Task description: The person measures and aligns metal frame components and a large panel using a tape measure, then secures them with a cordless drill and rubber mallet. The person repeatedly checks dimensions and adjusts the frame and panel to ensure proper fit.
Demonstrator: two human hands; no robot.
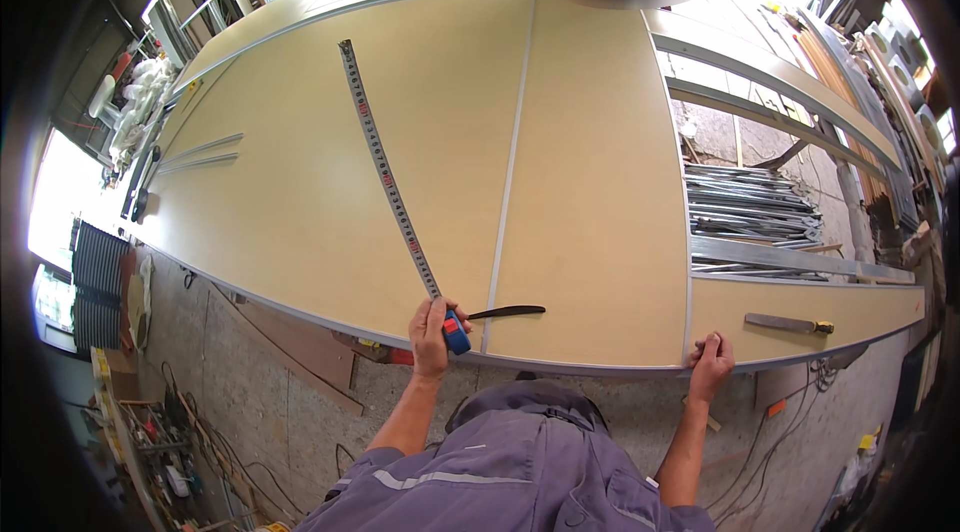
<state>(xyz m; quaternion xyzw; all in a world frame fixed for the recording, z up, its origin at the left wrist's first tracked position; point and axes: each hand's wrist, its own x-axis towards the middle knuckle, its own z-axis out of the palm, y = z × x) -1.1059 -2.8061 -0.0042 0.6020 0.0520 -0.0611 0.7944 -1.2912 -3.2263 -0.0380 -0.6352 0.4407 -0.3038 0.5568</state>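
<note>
My left hand (431, 337) is closed around a blue and red tape measure (457, 334) at the near edge of the pale yellow panel (430, 132). Its metal blade (388, 177) is drawn out and slants away to the far left over the panel. A black wrist strap (510, 312) trails from the case to the right. Farther right, my right hand (711, 356) rests at the panel's near edge by a seam strip, fingers curled in. Whether they hold something small is hidden. Beyond that hand lies a flat metal tool (788, 323) with a yellow and black handle.
Thin metal strips (200, 154) lie on the panel's left part. At the right, metal rails (790, 254) cross an open frame above a stack of metal profiles (750, 204). Cables (790, 442) run over the concrete floor, and tools (165, 452) crowd the lower left.
</note>
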